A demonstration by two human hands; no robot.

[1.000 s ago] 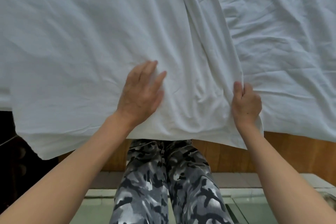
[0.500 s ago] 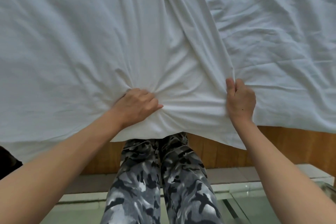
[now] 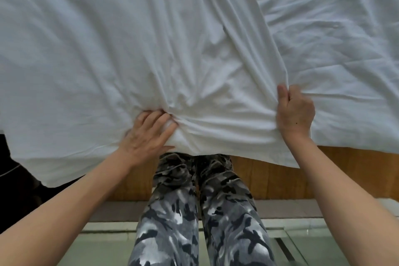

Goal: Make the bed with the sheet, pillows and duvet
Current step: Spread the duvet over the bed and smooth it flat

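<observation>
Bed sheet (image 3: 108, 49) still bunched; left hand (image 3: 149, 134) loosening.

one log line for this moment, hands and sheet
left hand: grips bunched white cotton sheet | right hand: grips sheet edge | sheet: creased, overhanging wooden bed frame

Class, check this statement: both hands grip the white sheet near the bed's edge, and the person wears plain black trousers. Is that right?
Not quite. The head view shows grey camouflage trousers, not plain black. The rest holds: the left hand and the right hand both grip the white sheet near the bed's edge.
</observation>
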